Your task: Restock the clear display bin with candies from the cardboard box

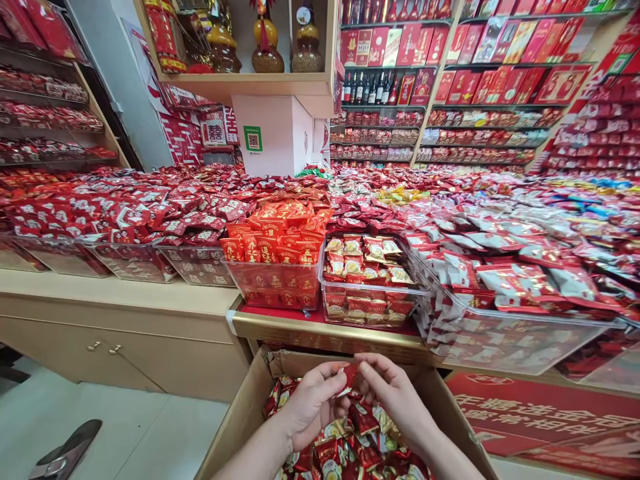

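Above an open cardboard box (240,413), my left hand (316,400) and my right hand (387,387) meet at a small red candy packet (354,377). Thumb and fingers of the left pinch its left side, where a white edge shows. The right-hand fingers close on its other side; their tips are partly hidden. Beneath both hands, the box holds many loose red and gold wrapped packets (333,459). Just beyond the box stands a clear plastic bin (373,293) of similar red and gold packets.
Left of that bin is another clear bin with orange-red packets (273,250); a wide bin of red and white packets (530,337) stands to the right. A beige cabinet (125,333) runs along the left. Stocked shelves (430,67) line the back. A dark shoe-like object (67,450) lies on the floor.
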